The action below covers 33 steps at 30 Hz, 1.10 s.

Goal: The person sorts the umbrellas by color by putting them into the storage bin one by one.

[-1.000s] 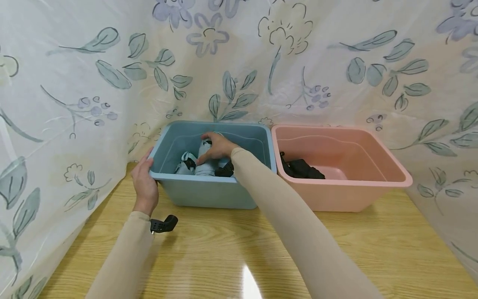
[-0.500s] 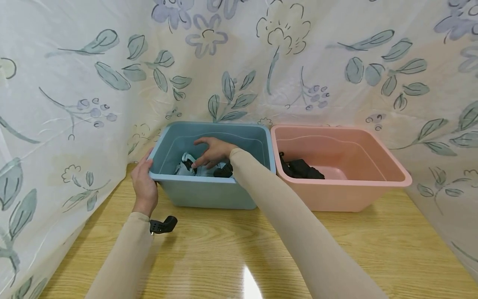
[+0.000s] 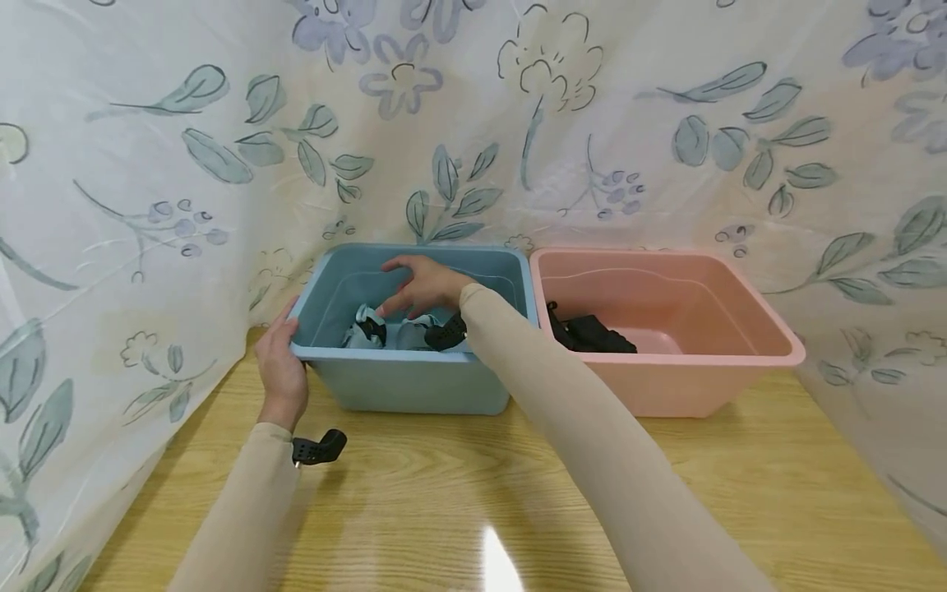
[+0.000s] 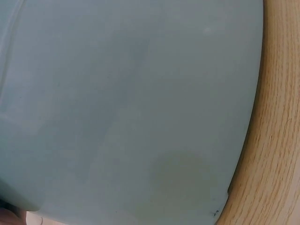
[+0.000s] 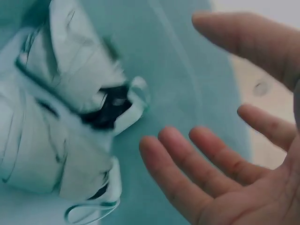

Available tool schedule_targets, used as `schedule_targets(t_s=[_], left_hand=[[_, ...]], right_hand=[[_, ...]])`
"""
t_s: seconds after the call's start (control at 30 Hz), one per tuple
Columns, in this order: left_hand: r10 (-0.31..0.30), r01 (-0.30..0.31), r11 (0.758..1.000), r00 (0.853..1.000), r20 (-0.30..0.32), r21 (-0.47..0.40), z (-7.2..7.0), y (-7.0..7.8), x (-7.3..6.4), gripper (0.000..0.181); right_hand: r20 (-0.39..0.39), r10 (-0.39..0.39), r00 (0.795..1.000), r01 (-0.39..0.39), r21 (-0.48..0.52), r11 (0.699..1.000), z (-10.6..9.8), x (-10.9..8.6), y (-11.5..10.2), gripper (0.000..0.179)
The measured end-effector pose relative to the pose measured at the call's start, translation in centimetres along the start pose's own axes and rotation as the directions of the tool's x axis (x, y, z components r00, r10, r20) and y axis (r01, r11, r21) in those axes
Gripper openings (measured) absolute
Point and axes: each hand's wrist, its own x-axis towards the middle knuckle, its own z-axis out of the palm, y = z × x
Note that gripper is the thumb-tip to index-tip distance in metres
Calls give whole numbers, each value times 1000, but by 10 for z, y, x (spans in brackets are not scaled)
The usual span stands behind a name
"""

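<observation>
My left hand [image 3: 283, 366] holds the front left corner of the light blue plastic tub [image 3: 422, 382] at its rim. Over the inside of that tub, my right hand [image 3: 427, 284] is spread, thumb apart from the fingers and nothing between them. Below it lie pale blue rolled fabric bundles that look like folded umbrellas. One bundle [image 3: 365, 329] is at the left, with a black part and a loop; another bundle [image 3: 414, 333] lies beside it, partly hidden by the wrist camera. In the right wrist view, bundles [image 5: 79, 61] lie left of my fingers [image 5: 173, 173].
Right beside the blue tub stands a pink tub [image 3: 666, 382], with black folded fabric things [image 3: 595, 335] at its left end. Both are on a wood-grain table [image 3: 414, 493], against a floral sheet [image 3: 629, 148] that hangs behind and at the sides.
My right hand let go of one pale blue bundle, which now lies lower in the tub. Its fingers then spread and it rose slightly. My left hand stays at the rim.
</observation>
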Motion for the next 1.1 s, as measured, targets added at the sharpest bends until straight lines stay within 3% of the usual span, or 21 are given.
schedule_targets(t_s=[0.2, 0.37, 0.57, 0.73, 0.87, 0.97, 1.1], left_hand=[[1, -1, 1000, 1000, 1, 3, -5, -2, 5, 47], [-12, 12, 1000, 1000, -12, -3, -11, -2, 5, 47], [-34, 34, 999, 999, 1, 16, -18, -1, 8, 48], [-55, 52, 993, 998, 35, 104, -25, 3, 12, 48], [-88, 72, 969, 994, 57, 237, -31, 8, 11, 49], [-75, 51, 944, 995, 61, 325, -34, 12, 8, 52], [-21, 6, 936, 999, 38, 351, -36, 20, -2, 58]], right_hand=[[-12, -126, 992, 126, 67, 990, -8, -27, -12, 80], [-20, -246, 969, 247, 109, 963, -16, -58, -15, 76], [-47, -322, 946, 325, 98, 941, -29, -101, -9, 75], [-84, -340, 937, 347, 86, 934, -41, -135, 9, 75], [-155, -326, 933, 340, 69, 938, -49, -164, 28, 72], [-244, -323, 915, 340, 30, 940, -48, -188, 40, 69], [-348, -369, 862, 378, -45, 925, -37, -221, 57, 62]])
